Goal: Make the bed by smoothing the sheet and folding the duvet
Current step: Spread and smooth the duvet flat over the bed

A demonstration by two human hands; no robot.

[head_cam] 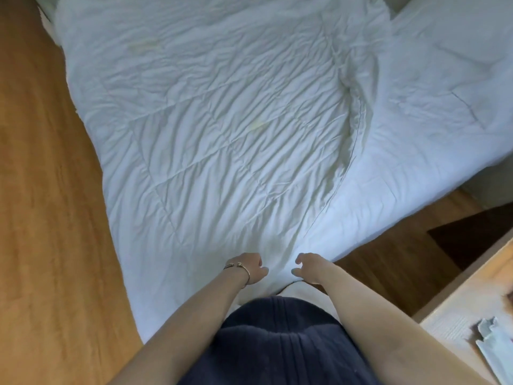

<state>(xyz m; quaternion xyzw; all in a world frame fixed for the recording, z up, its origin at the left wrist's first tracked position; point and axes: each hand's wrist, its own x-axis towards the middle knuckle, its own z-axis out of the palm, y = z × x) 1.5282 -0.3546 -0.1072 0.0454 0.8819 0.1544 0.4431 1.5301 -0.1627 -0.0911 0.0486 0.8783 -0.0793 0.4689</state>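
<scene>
A white quilted duvet (222,129) lies wrinkled over the bed, one layer doubled onto another, with a curved folded edge (352,129) running down its right side. More white bedding (444,87) spreads flat to the right of that edge. My left hand (251,268), with a bracelet on the wrist, and my right hand (308,266) are close together at the near edge of the duvet. Both have curled fingers resting on the fabric; whether they pinch it I cannot tell.
Wooden floor (41,218) runs along the left of the bed and shows at the right (388,262). A light wooden table (469,309) with a pale packet (497,348) stands at the lower right. My dark blue garment (277,343) fills the bottom centre.
</scene>
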